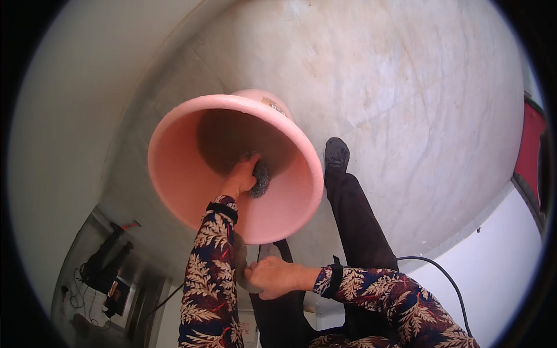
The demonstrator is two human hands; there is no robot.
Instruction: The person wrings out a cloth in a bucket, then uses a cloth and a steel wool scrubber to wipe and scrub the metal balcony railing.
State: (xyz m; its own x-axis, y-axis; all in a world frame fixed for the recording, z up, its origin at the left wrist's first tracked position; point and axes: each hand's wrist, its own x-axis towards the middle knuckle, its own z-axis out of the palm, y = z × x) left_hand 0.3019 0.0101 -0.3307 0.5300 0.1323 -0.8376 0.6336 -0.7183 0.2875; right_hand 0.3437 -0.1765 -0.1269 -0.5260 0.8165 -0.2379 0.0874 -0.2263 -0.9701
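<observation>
A large pink plastic bucket (311, 174) stands tilted in view with its wide mouth facing me; a label is on its outer side. My left hand (241, 174) reaches inside it, fingers closed on a metal wire scouring pad (260, 179) near the inner wall. The bottom of the bucket looks dark, and some fingertips are hard to see there. Below the rim, my right hand (274, 277) is curled at the edge of a greyish-brown object (241, 261), partly hidden by my left sleeve; what it is cannot be told.
My shoe (337, 154) stands on the grey stone-like floor (391, 87) right of the bucket. A pale wall (74, 87) rises at the left. Another person's dark-clothed legs (106, 261) and thin cables show at lower left. A black cable (448, 272) curves at lower right.
</observation>
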